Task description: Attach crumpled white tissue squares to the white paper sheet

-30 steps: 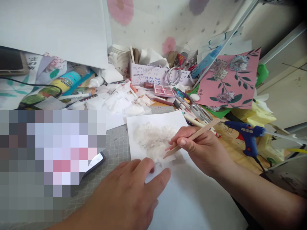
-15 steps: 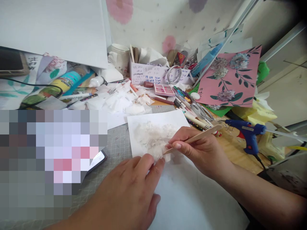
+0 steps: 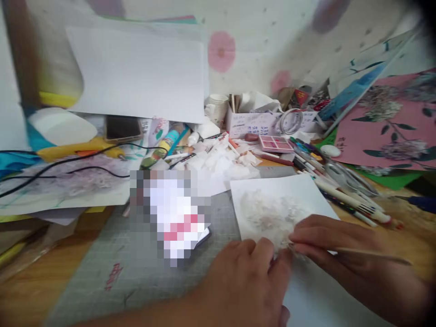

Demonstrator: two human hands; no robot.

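A white sheet [image 3: 315, 190] lies on the mat, with a clump of whitish crumpled paper pieces [image 3: 269, 209] on it. At the clump's near edge, my left hand [image 3: 252, 272] rests with its fingertips touching it, fingers bent; whether it pinches anything is hidden. My right hand [image 3: 337, 245] is closed at the right side of the clump, its thumb and finger pinched at the paper pieces. A thin flat wooden stick [image 3: 374, 255] lies in this hand and sticks out to the right, slightly blurred. Another white surface [image 3: 313, 295] is under both hands.
A grey cutting mat [image 3: 153, 281] bears a phone [image 3: 203, 237], partly pixelated. Behind are torn white paper scraps [image 3: 218, 161], a pink palette [image 3: 275, 143], pens and scissors [image 3: 350, 179]. A yellow glue gun [image 3: 78, 149] with black cable is left, a blue one [image 3: 422, 203] right.
The view has swung left, so the scene sits further right and more of the left side shows. The stick in my right hand has tipped from slanting upward to nearly flat.
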